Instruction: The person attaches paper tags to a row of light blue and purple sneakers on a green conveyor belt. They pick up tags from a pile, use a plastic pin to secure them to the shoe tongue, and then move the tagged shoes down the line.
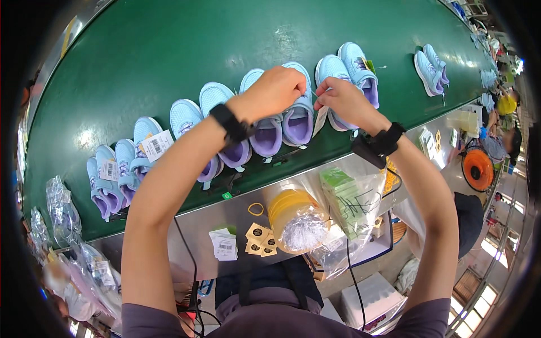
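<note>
A row of light blue children's shoes with lilac linings stands on the green belt [169, 62]. Over the middle of the row, my left hand [276, 93] is closed in a pinch above a shoe [297, 121]. What its fingertips hold is too small to make out. Just to the right, my right hand [349, 104] has thumb and fingers pinched together, with a white hang tag [320, 120] directly beneath the fingertips, beside that shoe. A faint thread shows between the two hands. A neighbouring pair, with one shoe [356, 65] bearing a green tag, stands right of my right hand.
Along the metal ledge lie white label cards [224, 245], gold stickers [260, 239], a yellow tub [293, 208] of white strings, and a bag of green cards [346, 197]. Bagged shoes [62, 208] lie far left. Another pair [431, 70] stands far right, near an orange fan [478, 170].
</note>
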`<state>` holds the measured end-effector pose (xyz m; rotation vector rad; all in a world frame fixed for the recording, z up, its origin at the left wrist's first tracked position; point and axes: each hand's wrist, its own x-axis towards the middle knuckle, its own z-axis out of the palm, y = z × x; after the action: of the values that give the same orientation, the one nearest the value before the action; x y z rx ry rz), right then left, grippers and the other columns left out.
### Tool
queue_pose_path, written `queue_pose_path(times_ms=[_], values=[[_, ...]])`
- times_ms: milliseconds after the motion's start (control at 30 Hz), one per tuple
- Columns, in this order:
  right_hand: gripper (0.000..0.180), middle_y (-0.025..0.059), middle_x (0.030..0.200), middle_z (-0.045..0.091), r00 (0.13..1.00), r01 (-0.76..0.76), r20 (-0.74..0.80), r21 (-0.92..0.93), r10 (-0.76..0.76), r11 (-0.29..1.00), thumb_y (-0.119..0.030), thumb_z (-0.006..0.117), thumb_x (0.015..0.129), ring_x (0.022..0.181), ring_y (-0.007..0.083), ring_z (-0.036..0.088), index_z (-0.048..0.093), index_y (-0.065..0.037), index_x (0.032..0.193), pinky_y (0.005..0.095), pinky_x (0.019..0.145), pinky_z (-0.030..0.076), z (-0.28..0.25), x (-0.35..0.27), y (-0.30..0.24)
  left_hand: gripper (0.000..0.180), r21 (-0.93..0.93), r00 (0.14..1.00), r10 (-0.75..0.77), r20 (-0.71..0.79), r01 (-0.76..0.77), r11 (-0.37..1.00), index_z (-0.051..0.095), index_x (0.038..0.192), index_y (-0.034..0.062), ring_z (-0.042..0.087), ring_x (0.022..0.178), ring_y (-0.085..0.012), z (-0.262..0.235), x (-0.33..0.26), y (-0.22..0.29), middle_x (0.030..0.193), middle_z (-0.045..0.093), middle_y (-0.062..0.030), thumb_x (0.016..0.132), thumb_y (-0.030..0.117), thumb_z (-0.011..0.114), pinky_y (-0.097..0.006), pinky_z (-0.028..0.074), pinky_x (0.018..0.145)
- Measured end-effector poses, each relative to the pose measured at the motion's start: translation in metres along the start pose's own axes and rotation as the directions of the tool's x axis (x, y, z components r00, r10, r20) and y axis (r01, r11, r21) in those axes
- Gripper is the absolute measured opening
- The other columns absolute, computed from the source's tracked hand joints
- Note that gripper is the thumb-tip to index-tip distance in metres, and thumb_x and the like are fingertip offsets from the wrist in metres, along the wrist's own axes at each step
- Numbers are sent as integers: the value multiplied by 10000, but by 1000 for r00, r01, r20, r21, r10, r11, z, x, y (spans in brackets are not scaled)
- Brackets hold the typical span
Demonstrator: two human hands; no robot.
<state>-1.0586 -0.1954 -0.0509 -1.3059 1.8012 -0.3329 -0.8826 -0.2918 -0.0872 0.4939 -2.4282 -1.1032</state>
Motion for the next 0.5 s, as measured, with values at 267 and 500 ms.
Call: queue_pose_path(times_ms=[267,500], values=[[178,118,831,709,991,83,-97,-92,-92,992,-139,570,831,774,281,678,640,-20,944,383,702,506,21,7,1,149,75,707,-360,609,400,914,710,844,-26,655,601,-155,-15,37,-10,698,673,-90,739,58,645,-276,535,555],[185,135,794,682,953,267,-74,-248,-294,931,-169,613,813,740,304,660,679,-73,956,395,693,504,25,11,2,136,-188,842,-420,340,498,847,721,840,11,639,605,-133,-14,3,-9,679,653,-70,741,93,675,-271,515,524]])
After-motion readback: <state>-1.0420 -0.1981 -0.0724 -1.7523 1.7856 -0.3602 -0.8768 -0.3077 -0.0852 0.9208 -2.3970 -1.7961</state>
